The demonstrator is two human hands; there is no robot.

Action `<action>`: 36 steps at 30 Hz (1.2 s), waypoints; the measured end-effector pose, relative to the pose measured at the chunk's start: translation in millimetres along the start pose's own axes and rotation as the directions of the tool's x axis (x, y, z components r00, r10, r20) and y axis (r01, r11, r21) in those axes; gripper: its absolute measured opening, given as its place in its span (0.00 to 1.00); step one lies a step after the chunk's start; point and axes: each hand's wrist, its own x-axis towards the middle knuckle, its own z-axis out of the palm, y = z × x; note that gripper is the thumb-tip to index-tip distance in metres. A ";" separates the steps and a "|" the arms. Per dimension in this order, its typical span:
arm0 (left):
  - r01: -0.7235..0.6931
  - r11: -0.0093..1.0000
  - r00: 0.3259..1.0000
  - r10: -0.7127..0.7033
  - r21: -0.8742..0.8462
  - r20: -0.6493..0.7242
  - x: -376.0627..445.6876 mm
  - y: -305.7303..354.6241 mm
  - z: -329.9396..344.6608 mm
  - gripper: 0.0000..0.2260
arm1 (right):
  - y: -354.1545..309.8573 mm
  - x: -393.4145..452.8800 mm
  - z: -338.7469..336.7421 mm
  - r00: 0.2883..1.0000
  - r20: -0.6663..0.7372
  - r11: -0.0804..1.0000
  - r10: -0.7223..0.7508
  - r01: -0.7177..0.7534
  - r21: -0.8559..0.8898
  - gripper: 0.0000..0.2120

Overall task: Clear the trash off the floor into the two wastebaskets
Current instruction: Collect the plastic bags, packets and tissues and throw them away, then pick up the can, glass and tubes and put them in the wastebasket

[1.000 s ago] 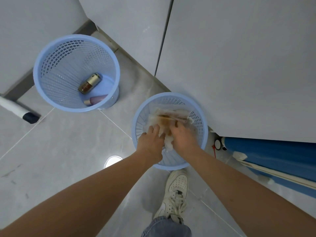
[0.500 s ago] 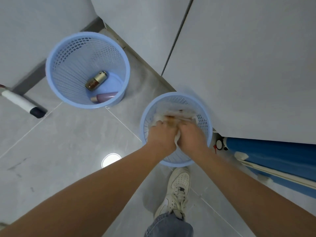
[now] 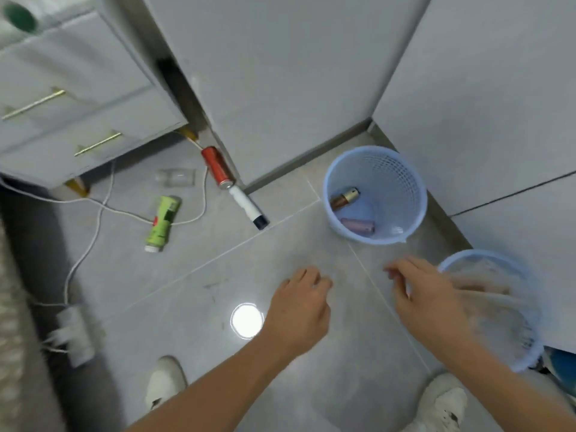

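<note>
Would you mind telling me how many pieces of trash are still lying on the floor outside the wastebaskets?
4: a red can by the cabinet base, a white tube just below it, a green bottle on the cable, and a clear cup near the drawers. More may lie out of view.

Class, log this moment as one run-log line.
left hand: open, empty | right hand: open, empty | floor: green bottle, red can, white tube

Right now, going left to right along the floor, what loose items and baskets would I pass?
Green bottle → clear glass → red can → white marker → far wastebasket → near wastebasket.
</note>
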 end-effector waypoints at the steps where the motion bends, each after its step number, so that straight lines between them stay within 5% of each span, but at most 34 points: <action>1: 0.055 0.998 0.998 -0.055 -0.010 -0.010 -17.9 -31.7 -8.0 0.20 | -24.5 7.7 17.3 0.999 0.033 1.000 0.000 0.000 0.009 0.10; 9: 0.438 0.891 0.893 -0.447 -0.122 -0.055 -150.6 -232.6 -72.8 0.13 | -202.5 52.0 148.2 0.941 0.334 0.996 0.052 -0.075 0.058 0.10; 14: 0.590 0.783 0.796 -0.605 -0.195 -0.018 -161.6 -320.2 -82.3 0.14 | -259.5 83.5 219.9 0.901 0.422 0.987 0.099 -0.143 0.074 0.11; 25: 0.739 0.618 0.604 -0.784 -0.266 -0.145 -7.3 -457.5 -18.2 0.30 | -184.4 207.7 348.4 0.928 0.265 0.963 0.263 -0.233 -0.138 0.28; 31: 0.773 0.596 0.606 -0.795 -0.217 -0.025 10.8 -498.3 25.1 0.29 | -155.3 212.4 394.8 0.949 0.187 0.967 0.252 -0.242 -0.077 0.20; 36: 0.768 0.561 0.579 -0.814 -0.310 -0.039 -9.9 -459.8 24.0 0.24 | -150.4 179.3 370.0 0.946 0.208 0.967 0.248 -0.255 0.011 0.15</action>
